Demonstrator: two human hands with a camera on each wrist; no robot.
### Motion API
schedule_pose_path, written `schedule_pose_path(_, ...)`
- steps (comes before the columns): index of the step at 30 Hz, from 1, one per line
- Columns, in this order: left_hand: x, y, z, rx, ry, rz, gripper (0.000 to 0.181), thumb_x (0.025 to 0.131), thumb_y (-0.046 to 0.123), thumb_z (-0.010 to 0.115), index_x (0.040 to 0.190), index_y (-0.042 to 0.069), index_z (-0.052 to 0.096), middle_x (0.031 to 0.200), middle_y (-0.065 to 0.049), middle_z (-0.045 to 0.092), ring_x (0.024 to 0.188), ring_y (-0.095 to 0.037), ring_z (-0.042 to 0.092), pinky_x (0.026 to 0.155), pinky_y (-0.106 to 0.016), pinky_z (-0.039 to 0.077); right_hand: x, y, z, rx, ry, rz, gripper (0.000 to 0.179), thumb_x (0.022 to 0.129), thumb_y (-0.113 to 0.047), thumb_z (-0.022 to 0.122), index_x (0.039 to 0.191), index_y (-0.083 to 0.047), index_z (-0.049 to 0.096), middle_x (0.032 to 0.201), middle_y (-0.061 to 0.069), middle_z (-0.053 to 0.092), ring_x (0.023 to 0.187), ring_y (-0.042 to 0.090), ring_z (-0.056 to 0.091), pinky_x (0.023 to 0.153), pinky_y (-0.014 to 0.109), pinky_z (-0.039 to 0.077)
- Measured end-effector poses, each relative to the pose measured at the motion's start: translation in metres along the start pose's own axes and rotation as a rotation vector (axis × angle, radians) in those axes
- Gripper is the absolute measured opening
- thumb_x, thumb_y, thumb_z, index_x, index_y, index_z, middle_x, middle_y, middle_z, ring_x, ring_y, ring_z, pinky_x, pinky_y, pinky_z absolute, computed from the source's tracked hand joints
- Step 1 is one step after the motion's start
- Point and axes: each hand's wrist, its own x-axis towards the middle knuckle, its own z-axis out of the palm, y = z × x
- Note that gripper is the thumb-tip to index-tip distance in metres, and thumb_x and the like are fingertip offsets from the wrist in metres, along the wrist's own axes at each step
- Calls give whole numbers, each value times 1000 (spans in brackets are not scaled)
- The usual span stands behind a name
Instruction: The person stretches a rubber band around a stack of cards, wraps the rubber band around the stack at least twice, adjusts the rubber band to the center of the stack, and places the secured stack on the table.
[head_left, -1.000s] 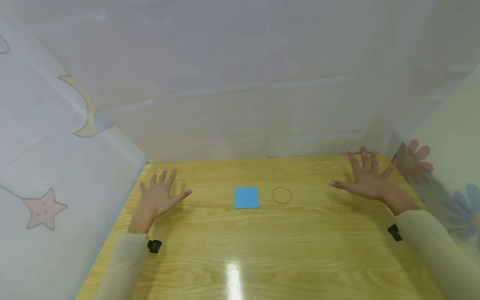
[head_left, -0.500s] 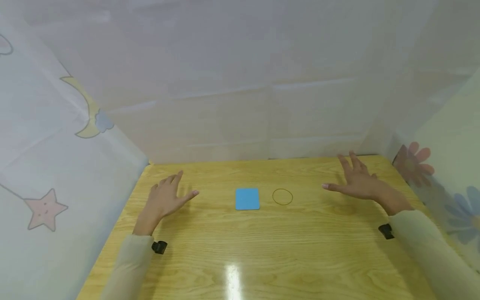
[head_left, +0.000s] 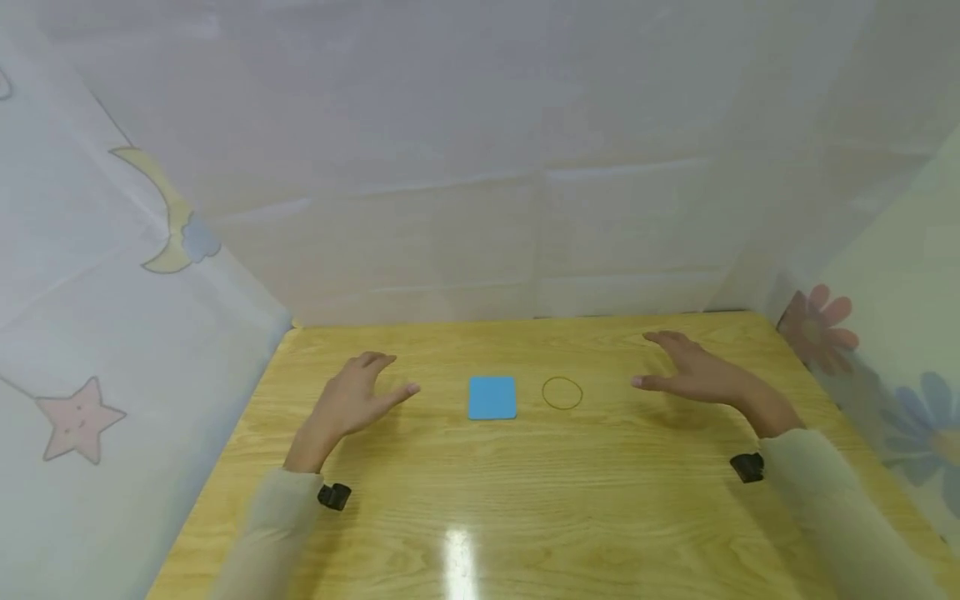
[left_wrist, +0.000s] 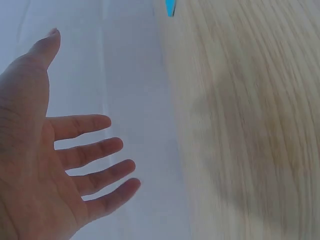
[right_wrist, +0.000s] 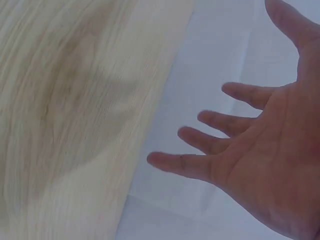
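**Blue square to the left, thin loop to the right, bare hand well out on either side**

Lying flat near the middle of the table (head_left: 525, 475): blue square (head_left: 492, 398), with thin yellow-brown loop (head_left: 562, 408) just beside it on the right, not touching. Deciding relation, as a judgement: square nearer the left hand (head_left: 352, 402), loop nearer the right hand (head_left: 697, 379). From the left thumb, rightward and slightly near to reach the square; from the right thumb, leftward and slightly near to reach the loop. Similar gaps on both sides in the head view, so neither hand clearly favoured. No marked long axis to the square; sides running roughly left–right and near–far. Loop near round, slightly wider left to right as seen, perhaps only from the slant of the view.

Left fingers (left_wrist: 92, 152) extended and spread, gripping nothing, with one blue corner at the top of the left wrist view. Right fingers (right_wrist: 225, 122) likewise extended, loosely bent, gripping nothing. Apparently held above the table, judging by shadows; cannot tell how high.
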Motion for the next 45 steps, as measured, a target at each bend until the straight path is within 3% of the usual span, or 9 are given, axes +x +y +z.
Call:
schedule_pose_path(3,3,6,5,-13,12,20,95,93,85,48,153,12,54,159,-16,50,142,-44,52,106,-69,52,1,-3,5,-7,15,-24,92,101,-56,65,162,3,31,168,37,21,151,61,24,115,82,32)
schedule_pose_path(6,6,12,9,-41,12,28,93,92,87,48,149,13,58,157,-13,52,141,-42,54,107,-67,53,2,-6,10,-4,29,-31,85,101,-56,65,159,1,40,167,37,24,151,61,26,116,80,33)
schedule_pose_path(11,7,18,15,-47,5,43,90,92,85,49,144,13,62,155,-12,55,136,-41,58,104,-64,55,4,-9,19,26,45,-42,82,100,-56,66,156,0,44,163,33,35,145,58,41,109,76,44)
schedule_pose_path(15,8,21,20,-37,6,61,87,93,83,51,144,13,62,155,-12,55,138,-41,57,106,-64,55,6,-10,25,63,54,-44,78,101,-53,67,155,0,46,156,30,48,134,51,56,100,64,57)
schedule_pose_path(19,12,27,26,-47,7,70,91,91,85,51,147,14,60,156,-12,54,144,-39,52,110,-64,53,10,-12,29,91,75,-48,73,101,-47,70,151,3,49,146,30,58,123,43,65,95,54,63)
schedule_pose_path(27,21,40,34,-62,-12,96,94,88,84,59,151,13,56,157,-11,53,143,-39,53,109,-63,54,16,-20,37,99,120,-70,65,102,-38,71,146,6,55,135,28,66,114,39,69,87,48,65)
schedule_pose_path(36,31,50,39,-73,-118,113,95,86,71,75,158,15,49,163,-13,47,146,-39,51,113,-62,52,18,-26,39,83,145,-61,59,101,-36,73,139,7,60,123,22,71,107,34,71,85,48,64)
schedule_pose_path(45,37,55,43,-66,-185,118,93,87,63,80,158,13,48,164,-15,45,148,-38,49,116,-63,50,27,-33,47,127,115,-59,55,101,-32,73,136,9,62,117,20,72,102,30,71,83,44,64)
